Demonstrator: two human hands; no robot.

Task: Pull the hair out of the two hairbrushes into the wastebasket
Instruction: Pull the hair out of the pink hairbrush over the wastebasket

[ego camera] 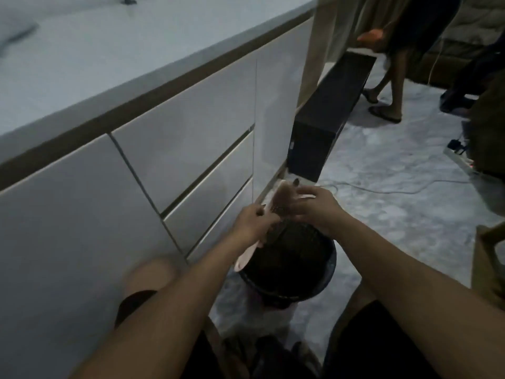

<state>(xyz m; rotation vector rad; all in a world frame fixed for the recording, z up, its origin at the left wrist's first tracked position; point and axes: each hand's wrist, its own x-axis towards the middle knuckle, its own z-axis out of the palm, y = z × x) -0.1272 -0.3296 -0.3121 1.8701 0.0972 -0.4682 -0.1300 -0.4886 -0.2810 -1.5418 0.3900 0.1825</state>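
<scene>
A black mesh wastebasket (322,280) stands on the floor between my knees. Above its far rim I hold a pale pink hairbrush (276,199) tilted, bristles toward me, its handle end (243,259) sticking out below my left wrist. My left hand (252,224) grips the brush around its handle and lower head. My right hand (308,203) is at the brush's upper head, its fingers curled and pinching at the bristles or the brownish hair there. A second hairbrush is not visible.
White cabinet drawers (191,149) and a pale countertop (109,50) fill the left. A dark box (328,119) stands on the marble floor beyond the basket. A cable (382,190) and a power strip (461,160) lie right. Another person's legs (393,86) stand at the back.
</scene>
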